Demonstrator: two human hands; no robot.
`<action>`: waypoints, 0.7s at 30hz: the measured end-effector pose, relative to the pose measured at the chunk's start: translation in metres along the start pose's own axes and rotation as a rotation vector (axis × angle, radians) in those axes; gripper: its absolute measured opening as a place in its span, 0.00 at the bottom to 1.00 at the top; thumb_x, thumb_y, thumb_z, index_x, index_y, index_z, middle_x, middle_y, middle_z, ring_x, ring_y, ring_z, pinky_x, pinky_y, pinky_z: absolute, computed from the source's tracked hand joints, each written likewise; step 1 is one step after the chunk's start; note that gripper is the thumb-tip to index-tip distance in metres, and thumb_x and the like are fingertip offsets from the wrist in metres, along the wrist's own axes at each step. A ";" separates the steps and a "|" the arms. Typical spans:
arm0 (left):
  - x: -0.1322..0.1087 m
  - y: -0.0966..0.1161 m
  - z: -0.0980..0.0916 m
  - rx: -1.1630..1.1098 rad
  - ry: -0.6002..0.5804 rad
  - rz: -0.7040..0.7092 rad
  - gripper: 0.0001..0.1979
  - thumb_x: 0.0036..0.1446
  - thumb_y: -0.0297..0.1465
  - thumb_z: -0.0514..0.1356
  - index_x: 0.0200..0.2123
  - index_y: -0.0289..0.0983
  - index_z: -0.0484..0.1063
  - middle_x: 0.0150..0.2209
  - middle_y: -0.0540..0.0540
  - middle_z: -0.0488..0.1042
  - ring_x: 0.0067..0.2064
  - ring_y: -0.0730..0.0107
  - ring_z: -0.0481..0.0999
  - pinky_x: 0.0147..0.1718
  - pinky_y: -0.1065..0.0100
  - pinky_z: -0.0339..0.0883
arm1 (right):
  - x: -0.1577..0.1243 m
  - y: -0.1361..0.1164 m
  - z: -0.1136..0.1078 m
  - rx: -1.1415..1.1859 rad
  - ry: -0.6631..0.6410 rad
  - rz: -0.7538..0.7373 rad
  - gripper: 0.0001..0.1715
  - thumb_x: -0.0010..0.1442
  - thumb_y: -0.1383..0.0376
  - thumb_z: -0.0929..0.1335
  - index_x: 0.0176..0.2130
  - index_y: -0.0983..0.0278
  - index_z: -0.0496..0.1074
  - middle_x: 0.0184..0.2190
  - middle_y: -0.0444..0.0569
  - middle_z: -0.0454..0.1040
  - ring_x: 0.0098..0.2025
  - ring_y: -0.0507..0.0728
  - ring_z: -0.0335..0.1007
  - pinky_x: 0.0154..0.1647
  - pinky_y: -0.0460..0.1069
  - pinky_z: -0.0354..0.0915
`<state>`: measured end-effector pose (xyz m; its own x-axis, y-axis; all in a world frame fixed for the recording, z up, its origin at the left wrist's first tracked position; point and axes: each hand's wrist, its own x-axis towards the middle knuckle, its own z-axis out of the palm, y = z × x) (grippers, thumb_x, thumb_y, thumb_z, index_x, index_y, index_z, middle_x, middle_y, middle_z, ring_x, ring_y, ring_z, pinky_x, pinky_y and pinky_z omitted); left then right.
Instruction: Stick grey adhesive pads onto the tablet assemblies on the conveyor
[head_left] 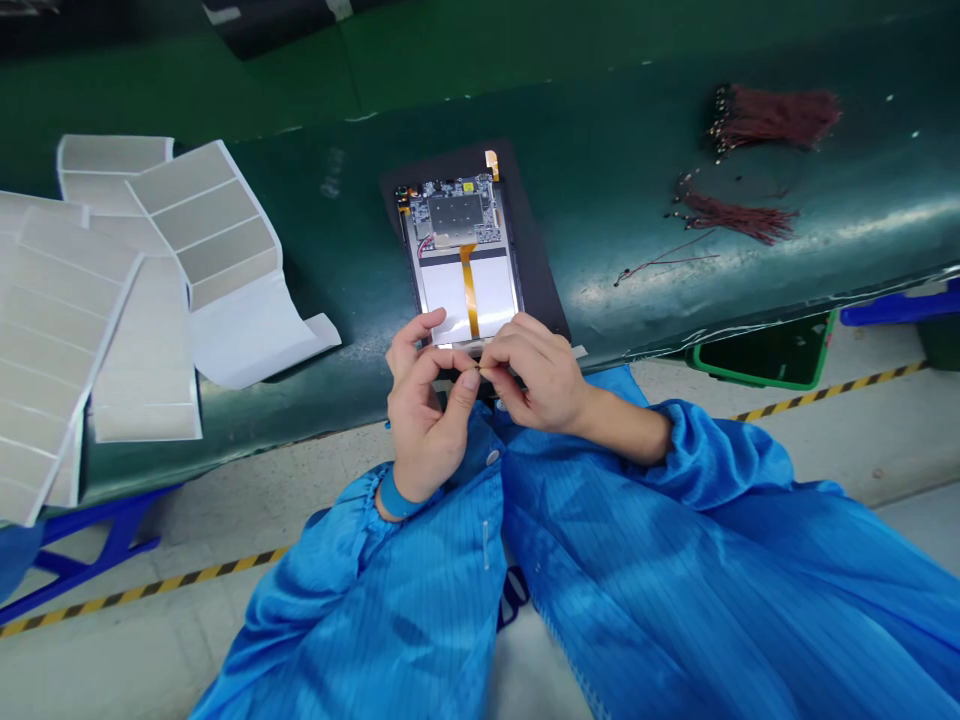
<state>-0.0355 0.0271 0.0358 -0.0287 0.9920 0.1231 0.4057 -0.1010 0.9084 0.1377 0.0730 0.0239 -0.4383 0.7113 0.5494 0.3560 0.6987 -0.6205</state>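
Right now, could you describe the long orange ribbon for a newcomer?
On the green table lies an open device. From its circuit board, the ribbon runs down the white section. It is much longer than the orange tab at the far corner.

A green-topped workbench (637,180) is stretching across, reflecting light at right. Yellow-and-black striped tape (187,578) is crossing the pale floor (112,665).

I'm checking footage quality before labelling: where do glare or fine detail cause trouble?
In the head view, whitish glare streaks the green mat at right; same head view, a bright reflection sits low on the opened device; also head view, the circuit board looks fairly sharp, but the tiny item between the left hand and right hand is too small to identify.
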 end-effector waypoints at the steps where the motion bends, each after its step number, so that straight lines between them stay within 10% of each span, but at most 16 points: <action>1: 0.000 0.001 0.000 0.000 0.010 -0.005 0.10 0.71 0.39 0.61 0.38 0.40 0.71 0.65 0.43 0.66 0.69 0.55 0.67 0.68 0.47 0.64 | 0.000 0.000 0.000 -0.003 -0.004 0.006 0.06 0.73 0.68 0.63 0.40 0.60 0.64 0.32 0.45 0.70 0.34 0.55 0.62 0.37 0.51 0.61; 21: -0.003 -0.007 -0.011 0.151 0.029 0.053 0.07 0.66 0.37 0.65 0.46 0.44 0.79 0.64 0.44 0.68 0.68 0.52 0.66 0.67 0.48 0.61 | 0.000 0.009 -0.019 0.017 -0.063 0.088 0.08 0.74 0.67 0.63 0.39 0.61 0.67 0.32 0.46 0.72 0.34 0.55 0.62 0.39 0.52 0.61</action>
<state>-0.0479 0.0236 0.0331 -0.0296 0.9827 0.1828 0.5403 -0.1381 0.8300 0.1566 0.0806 0.0289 -0.4570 0.7633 0.4567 0.3813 0.6320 -0.6747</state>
